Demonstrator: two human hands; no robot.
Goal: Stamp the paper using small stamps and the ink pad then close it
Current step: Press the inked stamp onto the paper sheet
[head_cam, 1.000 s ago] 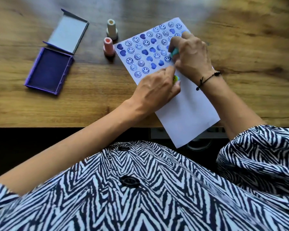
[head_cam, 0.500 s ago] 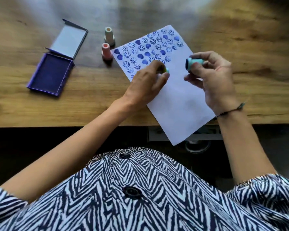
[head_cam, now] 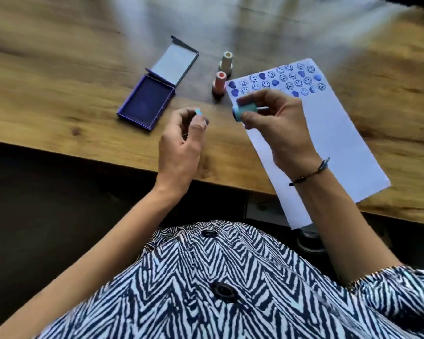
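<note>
Seen from above: a wooden bench [head_cam: 59,99] filling the upper half of the frame, a zebra-striped shirt [head_cam: 230,289] along the bottom.

Right hand [head_cam: 279,123], centre right, raised over the paper, fingers [head_cam: 249,97] closed around a teal stamp [head_cam: 245,111] held sideways, its round end facing left. Black cord bracelet [head_cam: 309,173] at that wrist.

Left hand [head_cam: 181,140], centre of the frame, over the bench near its front edge, fingertips pinched on a small teal piece [head_cam: 198,111]; too blurred to tell what kind of piece.

White paper [head_cam: 333,148] lying at a slant on the right, its lower corner hanging past the bench edge. Rows of blue smiley faces and blue hearts [head_cam: 289,80] across its top part; the rest blank.

Just left of the paper's upper corner, a pink stamp [head_cam: 219,84] standing upright, and a cream stamp [head_cam: 227,62] upright just behind it.

Further left, upper centre, a purple ink pad [head_cam: 146,104] lying open, its grey-lined lid [head_cam: 174,63] folded back and propped up at the far side. Pad well apart from both hands.
</note>
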